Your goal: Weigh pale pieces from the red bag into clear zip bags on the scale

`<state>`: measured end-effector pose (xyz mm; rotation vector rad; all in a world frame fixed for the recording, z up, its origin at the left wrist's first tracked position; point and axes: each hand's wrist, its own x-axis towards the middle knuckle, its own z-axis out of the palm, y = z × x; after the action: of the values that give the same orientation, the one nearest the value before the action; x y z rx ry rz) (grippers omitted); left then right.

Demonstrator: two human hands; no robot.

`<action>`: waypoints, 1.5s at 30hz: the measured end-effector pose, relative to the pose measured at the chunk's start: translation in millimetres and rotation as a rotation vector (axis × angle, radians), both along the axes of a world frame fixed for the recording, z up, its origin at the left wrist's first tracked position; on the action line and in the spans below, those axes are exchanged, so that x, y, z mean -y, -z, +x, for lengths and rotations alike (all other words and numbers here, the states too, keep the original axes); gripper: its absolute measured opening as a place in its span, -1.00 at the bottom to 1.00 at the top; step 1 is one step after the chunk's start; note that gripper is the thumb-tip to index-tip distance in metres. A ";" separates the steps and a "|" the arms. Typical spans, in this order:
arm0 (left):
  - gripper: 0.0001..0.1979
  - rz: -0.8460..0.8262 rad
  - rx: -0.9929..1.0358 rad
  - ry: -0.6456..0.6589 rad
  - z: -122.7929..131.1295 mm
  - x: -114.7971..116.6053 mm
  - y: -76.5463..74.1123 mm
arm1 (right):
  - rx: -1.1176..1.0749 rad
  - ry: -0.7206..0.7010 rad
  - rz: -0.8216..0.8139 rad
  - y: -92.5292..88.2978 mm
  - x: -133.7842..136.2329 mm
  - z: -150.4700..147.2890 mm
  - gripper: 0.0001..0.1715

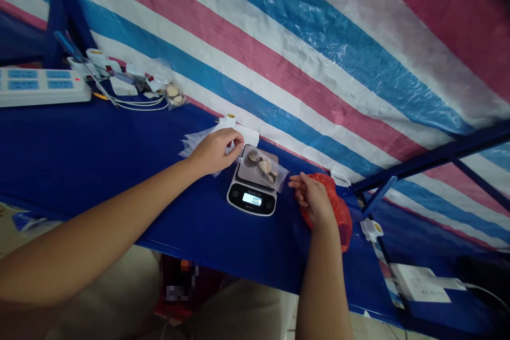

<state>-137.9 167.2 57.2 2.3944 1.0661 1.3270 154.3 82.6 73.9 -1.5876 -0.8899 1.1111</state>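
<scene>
A small white kitchen scale (252,198) stands on the blue table, its lit display reading what looks like 10.6. On its platform lies a clear plastic bag (260,166) with several pale and dark brown pieces inside; I cannot tell their kind. My left hand (215,151) hovers by the platform's left edge, fingers loosely curled and thumb apart, with nothing visible in them. To the right of the scale, my right hand (313,196) has its fingers partly stretched out, close to the bag's right edge and over a red plastic bag (338,212).
Clear empty bags (195,142) and a white plug (229,118) lie behind my left hand. A power strip (40,86), a screwdriver (93,74), cables and another filled bag (175,94) are at the back left. A striped tarpaulin (255,53) rises behind the table.
</scene>
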 end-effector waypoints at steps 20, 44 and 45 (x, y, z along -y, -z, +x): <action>-0.62 0.106 -0.239 0.303 28.8 24.8 2.2 | -0.220 -0.110 -0.125 2.3 -3.8 -3.2 -0.58; -0.69 0.105 -0.290 0.279 31.6 22.8 4.2 | -0.259 0.071 0.195 -19.6 6.4 10.8 -0.67; -0.71 0.119 -0.243 0.268 33.7 28.3 -2.0 | -0.298 0.080 0.303 -26.4 14.4 18.7 -0.66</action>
<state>-104.3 138.9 59.3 2.7240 0.6989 1.0577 173.0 68.2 100.4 -1.1647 -0.7476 1.0660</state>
